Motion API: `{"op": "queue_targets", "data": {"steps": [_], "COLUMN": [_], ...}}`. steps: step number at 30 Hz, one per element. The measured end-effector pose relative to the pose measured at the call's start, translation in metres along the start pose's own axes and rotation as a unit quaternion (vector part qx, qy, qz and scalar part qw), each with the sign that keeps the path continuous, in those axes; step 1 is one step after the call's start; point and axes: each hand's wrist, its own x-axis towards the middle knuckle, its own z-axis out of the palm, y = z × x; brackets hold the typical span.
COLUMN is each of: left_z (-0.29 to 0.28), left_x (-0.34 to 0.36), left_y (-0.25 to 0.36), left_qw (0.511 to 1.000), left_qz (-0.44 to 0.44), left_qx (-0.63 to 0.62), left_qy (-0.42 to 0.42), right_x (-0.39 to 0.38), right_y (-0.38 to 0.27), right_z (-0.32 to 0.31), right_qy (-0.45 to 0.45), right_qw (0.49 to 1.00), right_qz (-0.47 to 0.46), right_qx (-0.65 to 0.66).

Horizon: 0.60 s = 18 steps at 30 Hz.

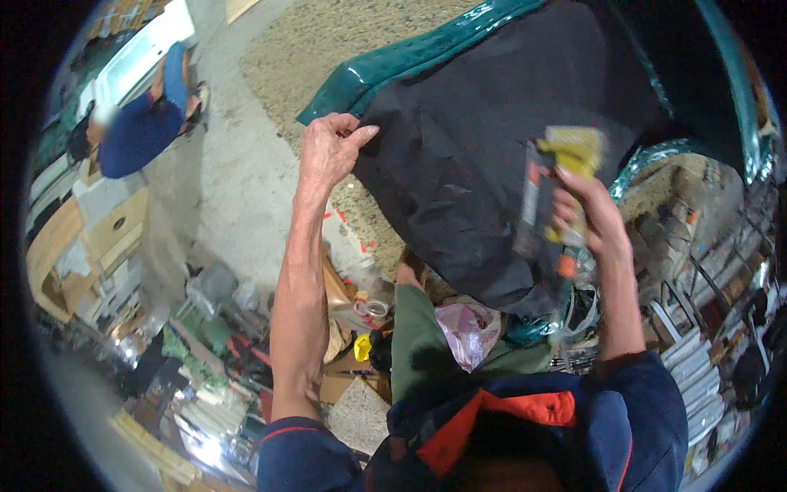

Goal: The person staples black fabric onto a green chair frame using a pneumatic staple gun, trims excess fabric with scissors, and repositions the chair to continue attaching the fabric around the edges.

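Note:
My left hand pinches the near corner of a black fabric where it meets a padded teal edge of an upholstered piece. The fabric spreads across that piece and hangs in creases toward my legs. In my right hand is a yellow staple gun, slightly blurred, held over the fabric to the right of my left hand, with an orange fitting and hose below its handle. I cannot tell whether its nose touches the fabric.
A co-worker in dark blue bends at upper left, beside wooden panels. A pink plastic bag and tape rolls lie by my legs. Stacked materials and metal frames crowd the right; assorted pieces and clutter fill the lower left.

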Motion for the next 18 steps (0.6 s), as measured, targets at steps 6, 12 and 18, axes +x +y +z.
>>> {"op": "queue_targets", "data": {"steps": [6,12,18], "left_z": [-0.026,-0.015,-0.010], "left_x": [0.016,0.027,0.011], "left_y": [-0.028,-0.059,-0.026], "left_qw": [0.994,0.988,0.973], "left_qz": [0.054,0.125,0.124], "left_qx": [-0.096,0.009,0.141], "left_qy": [-0.025,0.089,0.133], "right_x": [-0.172,-0.254,-0.276], "right_y": [0.045,0.132,0.231], "right_z": [-0.051,-0.126,-0.239], "right_qy": [0.373,0.407,0.315], "right_qw": [0.825,0.643,0.652], "right_qz": [-0.051,-0.015,0.159], "right_qx": [-0.422,-0.649,-0.671]}}
